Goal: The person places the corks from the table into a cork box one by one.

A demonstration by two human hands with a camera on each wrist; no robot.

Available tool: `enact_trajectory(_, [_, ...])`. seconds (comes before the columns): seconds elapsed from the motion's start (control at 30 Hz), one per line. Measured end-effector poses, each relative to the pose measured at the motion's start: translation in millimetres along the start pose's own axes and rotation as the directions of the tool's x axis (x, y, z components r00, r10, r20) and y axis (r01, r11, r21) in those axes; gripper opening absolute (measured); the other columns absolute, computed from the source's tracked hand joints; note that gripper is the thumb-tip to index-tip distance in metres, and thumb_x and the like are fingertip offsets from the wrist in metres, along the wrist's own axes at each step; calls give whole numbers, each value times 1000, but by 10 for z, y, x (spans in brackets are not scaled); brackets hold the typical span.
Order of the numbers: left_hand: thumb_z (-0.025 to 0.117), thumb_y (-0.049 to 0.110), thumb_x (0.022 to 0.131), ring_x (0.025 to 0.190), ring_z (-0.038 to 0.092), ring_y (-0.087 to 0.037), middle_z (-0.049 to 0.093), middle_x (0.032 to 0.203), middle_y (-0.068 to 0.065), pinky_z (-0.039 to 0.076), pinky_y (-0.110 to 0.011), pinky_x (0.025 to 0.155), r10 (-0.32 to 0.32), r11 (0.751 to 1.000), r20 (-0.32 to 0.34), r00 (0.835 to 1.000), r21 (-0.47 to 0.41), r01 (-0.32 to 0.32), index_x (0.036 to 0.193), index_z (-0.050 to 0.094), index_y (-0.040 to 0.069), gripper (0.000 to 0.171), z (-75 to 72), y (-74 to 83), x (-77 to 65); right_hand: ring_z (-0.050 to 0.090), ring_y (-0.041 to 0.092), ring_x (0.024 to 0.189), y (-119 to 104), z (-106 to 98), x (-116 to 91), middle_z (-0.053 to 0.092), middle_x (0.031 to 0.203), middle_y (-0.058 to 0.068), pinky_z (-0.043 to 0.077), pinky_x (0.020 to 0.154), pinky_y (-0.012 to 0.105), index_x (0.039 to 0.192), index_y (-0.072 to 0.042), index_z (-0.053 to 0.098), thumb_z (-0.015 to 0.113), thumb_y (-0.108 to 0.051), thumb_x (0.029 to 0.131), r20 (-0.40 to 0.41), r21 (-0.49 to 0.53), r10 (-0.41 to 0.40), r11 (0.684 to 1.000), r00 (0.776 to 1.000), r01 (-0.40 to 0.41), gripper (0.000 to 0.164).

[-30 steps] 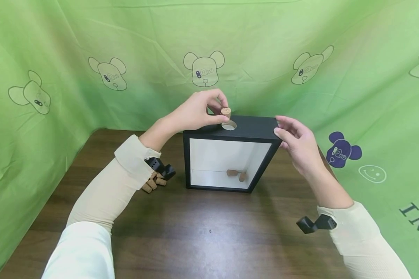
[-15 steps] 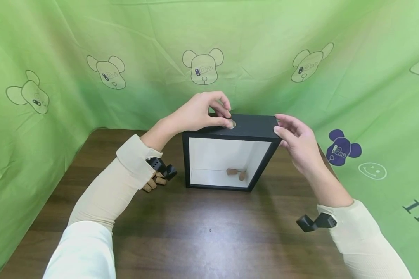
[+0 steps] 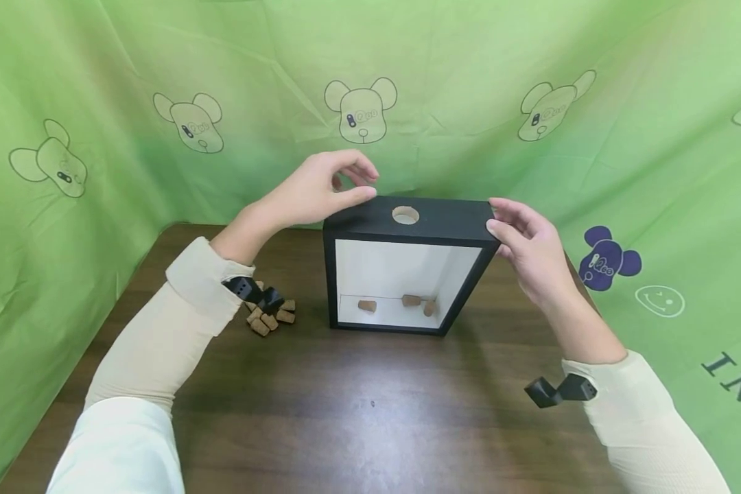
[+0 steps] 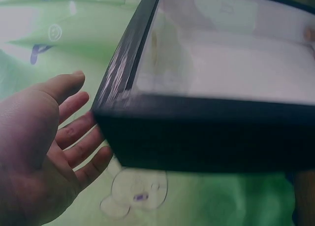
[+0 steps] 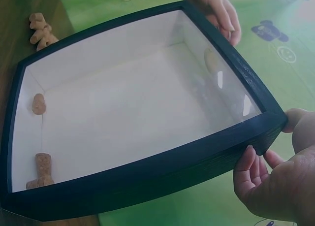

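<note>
At centre of head frame, black box (image 3: 451,218) between right hand (image 3: 531,250), clamped on upper-right corner, and left hand (image 3: 321,186), loose-fingered beside upper-left corner; three corks (image 3: 411,300) inside.

The table (image 3: 321,418) has a dark brown wooden top with visible grain and a pale patch of glare near the middle of its front. Toward its far side the black box (image 3: 447,219) stands upright on a narrow side, shading the wood at its right. To the left of the box, near but apart, corks (image 3: 269,322) lie in a loose cluster, partly hidden in the head view. A small dark speck (image 3: 372,403) marks the wood in front.
</note>
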State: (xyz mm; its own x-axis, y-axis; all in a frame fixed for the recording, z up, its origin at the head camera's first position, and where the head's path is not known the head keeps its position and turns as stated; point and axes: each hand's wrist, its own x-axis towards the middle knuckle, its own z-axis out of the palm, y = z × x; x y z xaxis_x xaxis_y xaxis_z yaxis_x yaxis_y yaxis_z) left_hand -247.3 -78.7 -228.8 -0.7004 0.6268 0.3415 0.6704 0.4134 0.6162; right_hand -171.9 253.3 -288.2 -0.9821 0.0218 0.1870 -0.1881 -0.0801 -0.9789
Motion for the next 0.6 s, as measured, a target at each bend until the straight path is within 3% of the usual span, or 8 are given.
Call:
enact_trajectory(0.17, [69,21,99,110,61,-15,69,120,-3,47,-37,94,-71,997,-35,997,3,71,125,65,7,30,-191,-99,-246,51,10,95,4,-11,-15,54,113,3,49,67,15,130,-8,64,67,-4,97,-5,2,1,1000,1000,-1,33])
enact_trajectory(0.33, [67,20,100,112,62,-19,69,121,-7,46,-40,96,-133,991,-87,987,4,134,126,65,6,30,-354,-304,-563,51,10,96,0,-16,-16,54,113,3,48,67,15,130,-8,65,68,-5,97,-11,-5,-1,1000,1000,1,33])
enact_trajectory(0.6, [64,15,102,111,61,-22,68,124,-13,46,-30,93,-259,966,-187,948,-21,259,128,65,2,29,-412,-695,-1101,51,10,97,2,-21,-20,54,113,3,49,67,15,128,-10,66,68,-4,97,-19,-6,-3,1000,1000,3,32])
